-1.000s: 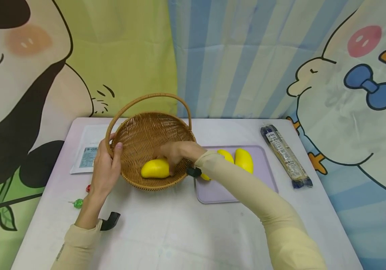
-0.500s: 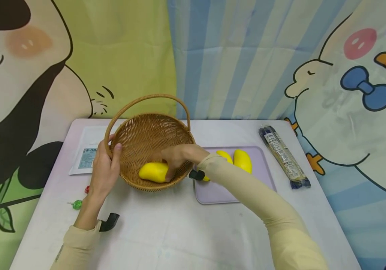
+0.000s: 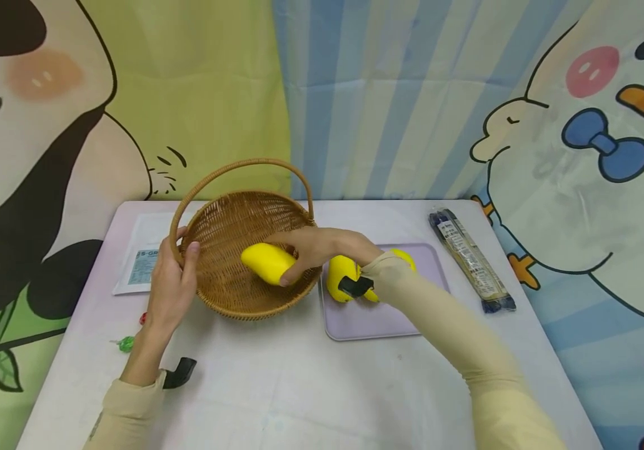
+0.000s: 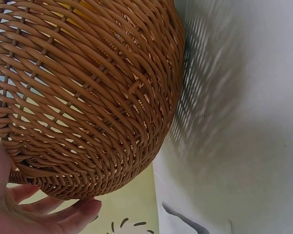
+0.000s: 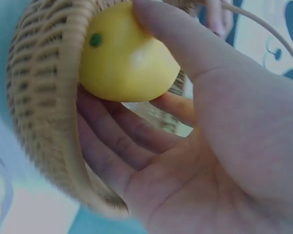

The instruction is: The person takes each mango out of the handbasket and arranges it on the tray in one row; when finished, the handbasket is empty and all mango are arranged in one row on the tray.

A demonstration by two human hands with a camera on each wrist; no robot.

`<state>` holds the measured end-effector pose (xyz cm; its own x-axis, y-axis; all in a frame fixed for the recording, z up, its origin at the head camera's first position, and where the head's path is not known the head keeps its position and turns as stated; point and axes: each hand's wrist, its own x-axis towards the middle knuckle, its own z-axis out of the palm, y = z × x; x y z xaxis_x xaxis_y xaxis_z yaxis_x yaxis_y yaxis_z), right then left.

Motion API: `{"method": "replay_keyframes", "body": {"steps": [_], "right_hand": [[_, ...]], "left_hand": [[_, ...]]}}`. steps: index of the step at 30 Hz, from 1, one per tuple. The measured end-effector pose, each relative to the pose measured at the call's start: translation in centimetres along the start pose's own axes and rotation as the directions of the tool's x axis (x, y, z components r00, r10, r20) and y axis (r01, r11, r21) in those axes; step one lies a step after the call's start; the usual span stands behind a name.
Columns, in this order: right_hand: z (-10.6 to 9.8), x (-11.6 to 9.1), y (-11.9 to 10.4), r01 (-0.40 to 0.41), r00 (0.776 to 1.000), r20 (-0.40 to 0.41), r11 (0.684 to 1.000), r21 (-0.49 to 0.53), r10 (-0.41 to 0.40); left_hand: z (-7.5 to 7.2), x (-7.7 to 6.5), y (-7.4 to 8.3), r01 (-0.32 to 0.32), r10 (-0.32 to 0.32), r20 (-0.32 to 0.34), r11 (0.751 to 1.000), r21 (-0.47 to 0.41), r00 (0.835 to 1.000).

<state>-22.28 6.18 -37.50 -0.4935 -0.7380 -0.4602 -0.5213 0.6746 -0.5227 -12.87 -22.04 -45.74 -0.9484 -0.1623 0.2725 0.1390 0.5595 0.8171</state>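
A brown wicker basket (image 3: 232, 231) with a tall arched handle tilts toward me on the table. My left hand (image 3: 172, 281) grips its left rim by the foot of the handle; the left wrist view shows the fingers (image 4: 78, 214) around the rim from outside. Within the basket's opening, my right hand (image 3: 313, 250) holds a yellow mango (image 3: 266, 261) between thumb and fingers. In the right wrist view the mango (image 5: 122, 58) shows a green stem spot beside the basket rim. More yellow mangoes (image 3: 340, 275) lie to the right, partly hidden by my right wrist.
A lilac tray (image 3: 367, 325) under the mangoes stands right of the basket. Further right lies a long clear-and-navy packet (image 3: 471, 259). A white pouch (image 3: 142, 262) lies behind my left hand, and a green wrapped candy (image 3: 126, 344) and a red one (image 3: 143, 318) lie nearby.
My right hand has lifted the mango off the basket's bottom and drawn it up and slightly right. The left hand keeps its grip on the rim.
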Motion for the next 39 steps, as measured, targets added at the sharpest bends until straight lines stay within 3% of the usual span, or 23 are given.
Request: {"method": "replay_keyframes", "body": {"steps": [7,15,19,27,34,39], "right_hand": [[-1.6,-4.2,1.4,-0.009,0.992,-0.127,0.997,0.078,0.019],[-2.1,-9.9,4.0,-0.063,0.962,-0.253,0.986,0.155,0.101],[-1.7,-12.7,6.3,-0.142,0.932,-0.302,0.968,0.205,0.201],[0.0,-17.9,11.6,-0.278,0.845,-0.375,0.913,0.299,0.381],[1.6,-21.4,15.1,-0.314,0.817,-0.384,0.89,0.329,0.43],[2.9,-22.8,17.0,-0.38,0.782,-0.366,0.851,0.362,0.505]], "left_hand": [[0.0,-0.1,-0.1,0.0,0.0,0.007,1.0,0.013,1.0],[-0.1,0.0,0.0,0.011,-0.011,0.023,1.0,0.016,1.0],[-0.1,0.1,0.0,0.01,-0.01,0.025,1.0,0.02,1.0],[-0.1,0.1,-0.1,0.018,-0.018,0.026,0.999,0.03,1.0],[-0.2,0.0,0.1,0.011,-0.011,0.021,1.0,0.02,1.0],[-0.1,0.0,0.1,0.017,-0.018,0.027,1.0,0.021,0.999]]}}
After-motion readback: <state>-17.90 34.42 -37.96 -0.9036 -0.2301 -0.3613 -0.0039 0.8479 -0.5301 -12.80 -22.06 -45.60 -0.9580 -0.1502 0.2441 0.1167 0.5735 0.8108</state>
